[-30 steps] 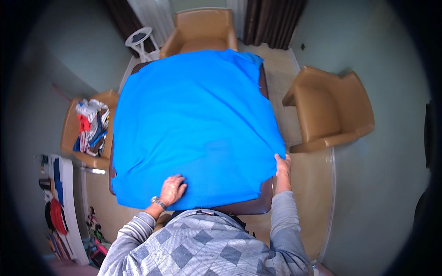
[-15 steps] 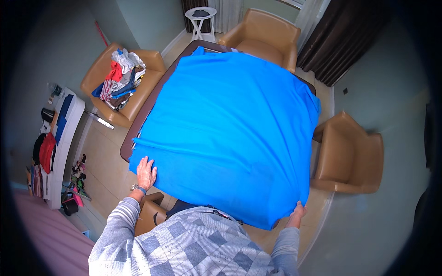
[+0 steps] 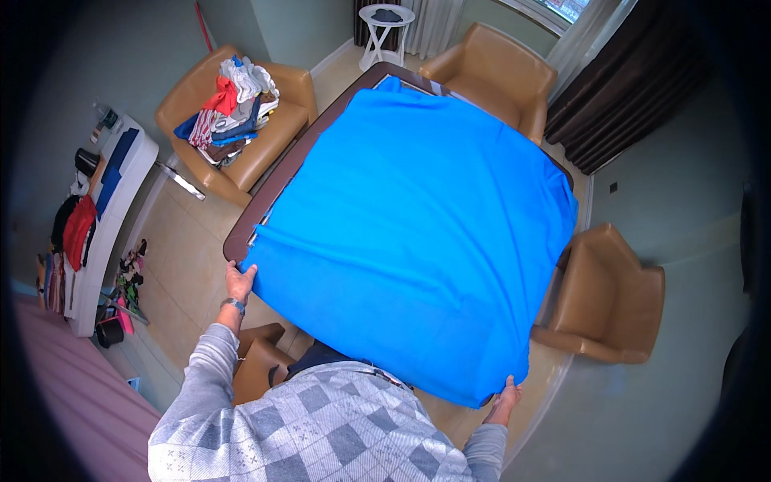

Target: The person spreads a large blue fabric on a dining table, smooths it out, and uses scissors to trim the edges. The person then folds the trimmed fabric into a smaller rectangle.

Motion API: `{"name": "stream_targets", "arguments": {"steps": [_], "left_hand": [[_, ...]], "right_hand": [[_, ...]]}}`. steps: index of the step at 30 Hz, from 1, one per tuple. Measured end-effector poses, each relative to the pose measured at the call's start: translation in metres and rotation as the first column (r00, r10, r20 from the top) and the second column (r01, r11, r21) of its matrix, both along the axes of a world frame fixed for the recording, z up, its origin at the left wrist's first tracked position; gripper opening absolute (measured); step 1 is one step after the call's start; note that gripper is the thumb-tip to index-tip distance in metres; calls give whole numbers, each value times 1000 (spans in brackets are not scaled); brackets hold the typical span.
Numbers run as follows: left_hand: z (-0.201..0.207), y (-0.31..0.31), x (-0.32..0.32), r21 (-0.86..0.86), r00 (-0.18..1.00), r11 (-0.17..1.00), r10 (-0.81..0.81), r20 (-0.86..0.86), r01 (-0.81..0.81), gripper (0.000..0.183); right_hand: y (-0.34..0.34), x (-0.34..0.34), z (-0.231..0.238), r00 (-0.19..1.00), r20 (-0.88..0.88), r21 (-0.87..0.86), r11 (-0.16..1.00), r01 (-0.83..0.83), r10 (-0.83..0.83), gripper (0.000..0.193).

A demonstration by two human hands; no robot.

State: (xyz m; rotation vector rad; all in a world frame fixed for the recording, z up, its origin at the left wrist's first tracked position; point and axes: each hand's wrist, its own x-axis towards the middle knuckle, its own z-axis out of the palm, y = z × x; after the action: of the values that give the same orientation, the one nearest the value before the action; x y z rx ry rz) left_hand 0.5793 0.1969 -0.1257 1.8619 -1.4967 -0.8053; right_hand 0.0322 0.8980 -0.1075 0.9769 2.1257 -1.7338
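A large bright blue cloth (image 3: pixel 401 217) lies over a table with a dark brown rim (image 3: pixel 277 181), wrinkled across its middle and right. At the near left corner, my left hand (image 3: pixel 238 281) pinches the cloth's edge, thumb on top. A watch shows on that wrist. My right hand (image 3: pixel 506 394) holds the near right corner, where the cloth hangs past the table. Along the left and far sides the table's rim shows beyond the cloth; the near edge is covered.
Tan armchairs stand around the table: one at the far left (image 3: pixel 277 132) piled with folded clothes (image 3: pixel 237 112), one far (image 3: pixel 490 72), one right (image 3: pixel 610 289), one near me (image 3: pixel 253 373). A white shelf unit (image 3: pixel 112 201) with clothes is left; a small white side table (image 3: pixel 385 36) stands behind.
My left hand has gone from lying flat on the cloth to gripping its corner, slightly further left and up. My right hand has shifted down a little, still holding the cloth. The view has tilted.
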Motion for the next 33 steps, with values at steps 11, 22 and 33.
{"name": "stream_targets", "arguments": {"steps": [11,22,33], "left_hand": [[53,25,-20,520,936,851,123,-329,71,27],[42,8,34,408,985,897,-150,-82,170,22],[101,-59,-95,-188,706,739,-486,515,646,42]], "right_hand": [[16,19,-2,985,-144,212,969,130,-100,43],[8,37,-4,970,-230,402,915,19,81,43],[21,44,-15,994,-81,504,864,-24,74,57]]}}
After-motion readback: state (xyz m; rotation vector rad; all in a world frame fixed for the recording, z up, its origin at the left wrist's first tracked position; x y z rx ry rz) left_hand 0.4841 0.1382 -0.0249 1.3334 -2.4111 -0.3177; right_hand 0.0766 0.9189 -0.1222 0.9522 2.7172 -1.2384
